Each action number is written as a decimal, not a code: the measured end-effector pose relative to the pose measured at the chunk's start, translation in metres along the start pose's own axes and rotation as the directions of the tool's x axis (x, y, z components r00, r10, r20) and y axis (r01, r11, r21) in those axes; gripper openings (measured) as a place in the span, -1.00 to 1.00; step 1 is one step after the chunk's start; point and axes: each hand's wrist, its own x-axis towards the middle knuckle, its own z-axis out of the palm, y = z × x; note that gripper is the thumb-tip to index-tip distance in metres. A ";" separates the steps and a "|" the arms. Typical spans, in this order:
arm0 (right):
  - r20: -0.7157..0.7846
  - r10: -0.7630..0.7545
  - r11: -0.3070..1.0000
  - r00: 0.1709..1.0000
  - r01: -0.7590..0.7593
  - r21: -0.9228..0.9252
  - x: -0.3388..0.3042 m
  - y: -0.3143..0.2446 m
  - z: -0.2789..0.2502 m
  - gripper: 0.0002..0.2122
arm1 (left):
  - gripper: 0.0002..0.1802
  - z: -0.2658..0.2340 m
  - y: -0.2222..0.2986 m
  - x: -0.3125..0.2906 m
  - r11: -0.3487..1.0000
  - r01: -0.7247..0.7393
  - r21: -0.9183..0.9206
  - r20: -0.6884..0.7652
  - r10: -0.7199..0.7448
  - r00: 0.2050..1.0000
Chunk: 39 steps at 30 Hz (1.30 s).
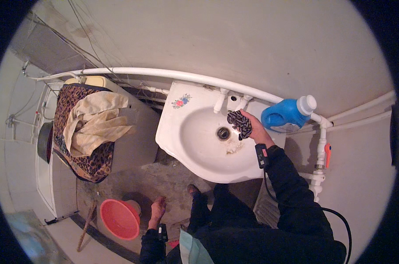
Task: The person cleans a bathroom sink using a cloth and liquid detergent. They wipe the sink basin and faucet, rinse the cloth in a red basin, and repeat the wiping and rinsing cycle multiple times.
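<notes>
A bunched black-and-grey striped cloth (240, 124) is gripped in my right hand (260, 132), held over the right side of the white sink (166, 127). The drain (223, 133) lies just left of the cloth, with brown specks on the bowl near it. My left hand (158, 207) hangs low at my side with nothing visible in it, its fingers loosely bent and partly out of sight. Nearest to it is a red plastic basin (120, 219). A blue jug with a white cap (285, 115) stands at the sink's back right corner, beyond my right hand.
At the left, a leopard-print cover (98, 165) and a beige towel (91, 116) lie over a boxy appliance (135, 132). White pipes (182, 75) run along the wall; an orange-handled valve (327, 154) is at right. A stick (87, 226) leans near the basin.
</notes>
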 end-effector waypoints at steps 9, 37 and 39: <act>0.028 -0.092 0.993 0.995 0.094 -0.073 0.001 0.011 -0.018 -0.66 | -0.73 0.005 -0.018 -0.004 0.996 -0.089 0.028 -0.088 0.091 0.992; 0.031 0.096 0.972 0.995 -0.087 -0.220 -0.029 0.051 -0.021 -0.71 | -0.76 -0.027 0.070 0.043 0.967 -0.234 0.102 -0.102 0.245 0.964; 0.139 0.313 0.928 0.940 -0.270 -0.257 -0.032 0.055 -0.006 -0.69 | -0.77 -0.019 0.044 0.020 0.994 -0.053 0.098 -0.062 0.059 0.996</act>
